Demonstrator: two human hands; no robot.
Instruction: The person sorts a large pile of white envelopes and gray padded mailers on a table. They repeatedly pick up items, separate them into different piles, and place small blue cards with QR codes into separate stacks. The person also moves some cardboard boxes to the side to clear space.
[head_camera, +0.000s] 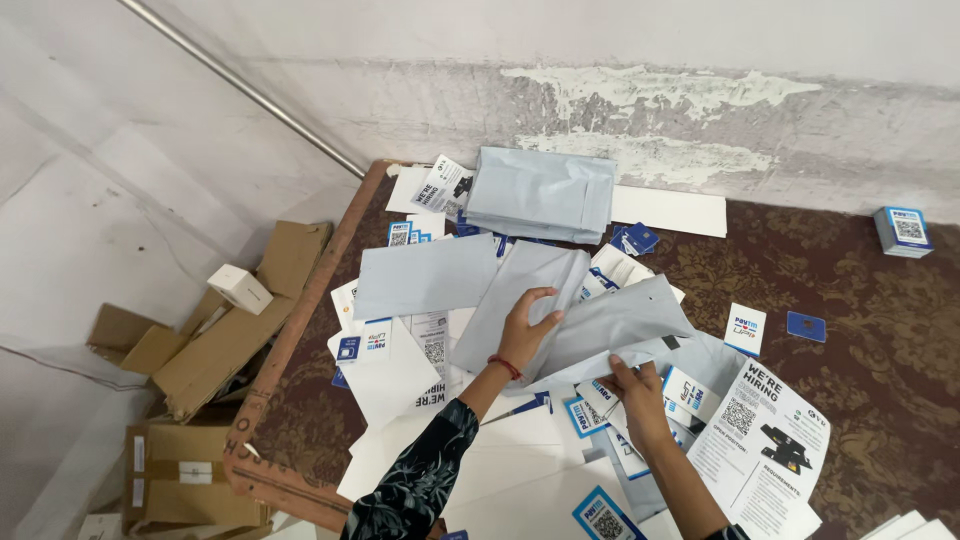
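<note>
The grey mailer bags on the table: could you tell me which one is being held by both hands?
The grey bag at the centre, with the left hand on its upper edge and the right hand at its lower corner; the folded stack by the wall lies untouched.

Dark floral sleeve (415, 480); red wrist thread (506, 366).
</note>
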